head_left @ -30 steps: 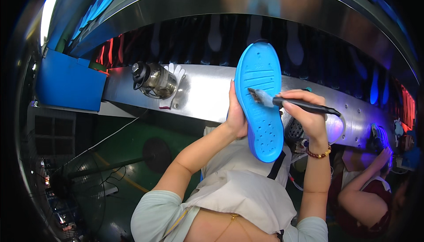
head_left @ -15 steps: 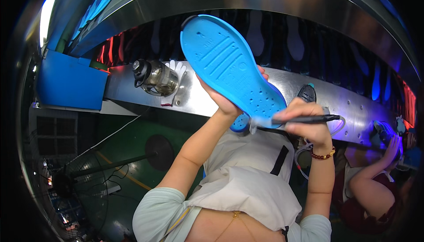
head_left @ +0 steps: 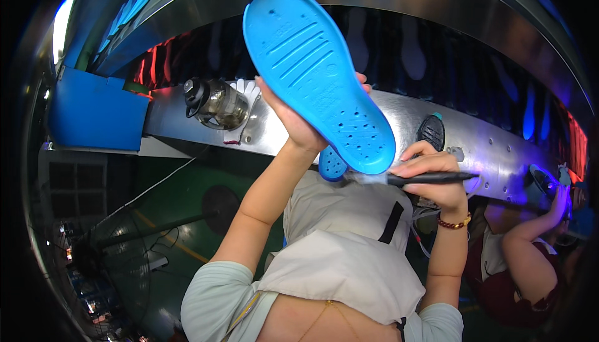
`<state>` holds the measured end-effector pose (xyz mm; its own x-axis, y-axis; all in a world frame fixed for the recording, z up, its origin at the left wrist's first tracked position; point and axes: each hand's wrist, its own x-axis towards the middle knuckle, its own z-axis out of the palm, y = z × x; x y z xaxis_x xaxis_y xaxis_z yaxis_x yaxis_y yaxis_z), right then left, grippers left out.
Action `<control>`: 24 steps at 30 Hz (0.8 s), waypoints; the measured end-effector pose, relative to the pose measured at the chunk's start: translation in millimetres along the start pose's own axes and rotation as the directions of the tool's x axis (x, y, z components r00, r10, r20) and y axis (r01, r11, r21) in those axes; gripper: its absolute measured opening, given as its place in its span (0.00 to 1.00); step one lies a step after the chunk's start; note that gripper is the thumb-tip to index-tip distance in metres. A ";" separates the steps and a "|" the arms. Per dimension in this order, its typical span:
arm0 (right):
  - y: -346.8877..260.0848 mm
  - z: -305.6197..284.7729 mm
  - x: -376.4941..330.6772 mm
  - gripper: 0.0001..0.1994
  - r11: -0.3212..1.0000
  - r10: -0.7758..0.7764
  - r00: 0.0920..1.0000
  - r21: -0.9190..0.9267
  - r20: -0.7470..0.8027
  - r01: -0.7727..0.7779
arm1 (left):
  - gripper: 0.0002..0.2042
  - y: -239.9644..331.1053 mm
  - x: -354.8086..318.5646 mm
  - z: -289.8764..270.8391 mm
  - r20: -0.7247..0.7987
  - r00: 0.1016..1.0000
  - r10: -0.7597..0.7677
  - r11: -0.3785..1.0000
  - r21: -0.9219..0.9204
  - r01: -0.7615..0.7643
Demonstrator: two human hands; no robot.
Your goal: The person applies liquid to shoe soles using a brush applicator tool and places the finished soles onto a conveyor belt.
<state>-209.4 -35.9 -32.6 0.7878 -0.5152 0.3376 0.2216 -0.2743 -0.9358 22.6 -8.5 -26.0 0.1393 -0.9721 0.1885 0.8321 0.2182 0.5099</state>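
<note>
A large blue shoe sole is held up and tilted in front of me, its wide end toward the far left. My left hand is closed around it from beneath, with fingertips showing on the right edge. A second, smaller-looking blue piece with holes peeks out below it, mostly hidden. My right hand grips the black handle of a brush between thumb and fingers. The brush's pale tip is motion-blurred and lies just below the sole's near end; whether it touches cannot be made out.
On the metal bench stand a clear jug with a black lid, a white glove and a dark shoe sole. Soles line a dark rack behind. A blue box is left; another person's arm is right.
The blue sole has moved up and slightly left with my left hand. The brush tip has shifted a little left and down below the sole's near end.
</note>
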 end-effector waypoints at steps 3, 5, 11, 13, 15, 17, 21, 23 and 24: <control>13.1 0.7 -9.8 0.11 0.968 0.117 0.973 0.241 -0.200 -0.067 | 0.51 -0.2 2.2 23.8 -0.168 0.980 -0.102 0.993 0.039 0.110; 13.4 16.3 -10.5 0.12 0.895 0.177 0.944 0.445 -0.279 -0.036 | 0.45 -4.3 -6.7 25.1 -0.057 0.990 -0.131 0.990 -0.068 0.127; -16.9 47.6 -6.6 0.11 0.941 0.268 0.907 0.290 -0.324 -0.174 | 0.25 -17.8 -29.1 -4.9 0.166 0.959 -0.232 0.971 -0.025 0.239; -25.1 32.0 -1.6 0.11 0.980 0.149 0.975 0.154 -0.166 -0.124 | 0.24 -10.8 -25.1 -8.7 0.145 0.939 -0.313 0.947 -0.032 0.320; -34.4 20.8 -2.9 0.11 0.933 0.277 0.951 0.276 -0.134 -0.232 | 0.23 -5.0 -22.1 -4.4 0.128 0.885 -0.448 0.892 0.000 0.452; -32.7 24.3 4.7 0.10 0.971 0.239 0.948 0.075 -0.208 -0.228 | 0.24 -4.8 -10.8 -5.0 0.151 0.831 -0.535 0.844 0.039 0.536; -43.7 15.6 8.8 0.11 0.979 0.104 0.988 -0.189 0.113 -0.081 | 0.22 5.9 -7.9 7.1 -0.003 0.689 -0.725 0.687 0.072 0.723; -52.5 3.3 7.9 0.11 0.990 0.114 0.974 -0.106 0.194 -0.095 | 0.22 11.1 -5.3 4.1 -0.075 0.570 -0.818 0.560 0.115 0.820; -51.7 -1.0 7.7 0.10 0.989 0.054 0.991 -0.144 0.124 -0.036 | 0.22 14.2 -4.2 6.3 -0.075 0.567 -0.820 0.558 0.113 0.822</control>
<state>-215.4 -26.5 18.4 0.8638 -0.4246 0.2711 0.1081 -0.3695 -0.9229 30.5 -0.8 -14.3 -0.5634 -0.7366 -0.3741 0.5185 -0.6678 0.5341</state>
